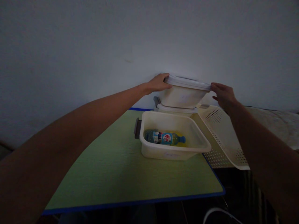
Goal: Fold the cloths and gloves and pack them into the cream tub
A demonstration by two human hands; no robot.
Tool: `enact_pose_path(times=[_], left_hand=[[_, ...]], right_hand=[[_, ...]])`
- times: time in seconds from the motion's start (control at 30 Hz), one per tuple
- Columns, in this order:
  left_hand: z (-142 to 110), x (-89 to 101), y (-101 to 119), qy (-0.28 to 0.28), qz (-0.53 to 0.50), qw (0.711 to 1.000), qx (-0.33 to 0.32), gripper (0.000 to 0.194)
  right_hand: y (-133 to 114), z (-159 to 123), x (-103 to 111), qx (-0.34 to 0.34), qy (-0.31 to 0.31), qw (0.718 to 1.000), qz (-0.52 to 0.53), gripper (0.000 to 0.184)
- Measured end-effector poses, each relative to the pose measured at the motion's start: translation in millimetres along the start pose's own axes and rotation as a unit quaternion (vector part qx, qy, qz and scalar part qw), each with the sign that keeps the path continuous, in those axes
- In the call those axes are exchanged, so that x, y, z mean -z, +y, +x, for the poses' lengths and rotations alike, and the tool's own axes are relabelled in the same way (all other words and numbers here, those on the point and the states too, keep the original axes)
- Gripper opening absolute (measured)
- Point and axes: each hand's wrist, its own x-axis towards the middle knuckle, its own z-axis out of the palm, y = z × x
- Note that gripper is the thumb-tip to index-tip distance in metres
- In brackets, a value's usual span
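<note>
At the back, a white lidded storage box (184,96) sits above another box's white lid (176,109); whether it rests fully on it is hard to tell. My left hand (160,82) grips its left end, thumb at the lid and fingers beneath the rim. At the opposite corner, my right hand (223,93) has its fingers closed on the lid's right edge. Nearer to me stands an open white bin (174,154) with a grey handle (137,128) on its left side. Inside lies a blue-capped bottle (163,138) with a blue label, beside something yellow.
A green table (116,177) with blue edging carries the bins, against a pale wall (93,46). To the right is a white perforated basket (224,133), overlapping the table's right edge. Beyond it lies a pale cloth-like surface (275,121).
</note>
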Motion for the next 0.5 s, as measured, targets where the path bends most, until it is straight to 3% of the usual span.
enact_pose_path(times=[0.1,0.27,0.5], left_hand=[[2.1,-1.0,-2.7,0.013,-0.017,1.000,-0.014,0.045],[-5.4,2.4,-9.1,0.059,-0.040,0.997,-0.024,0.060],[-55.7,16.7,5.0,0.081,-0.010,0.995,-0.061,0.061]], right_hand=[[-3.1,-2.5,-4.0,0.010,0.029,0.999,0.015,0.038],[-8.4,-7.8,-4.2,0.067,0.066,0.995,0.035,0.042],[-11.3,-26.1,14.6,0.206,0.131,0.968,0.063,0.045]])
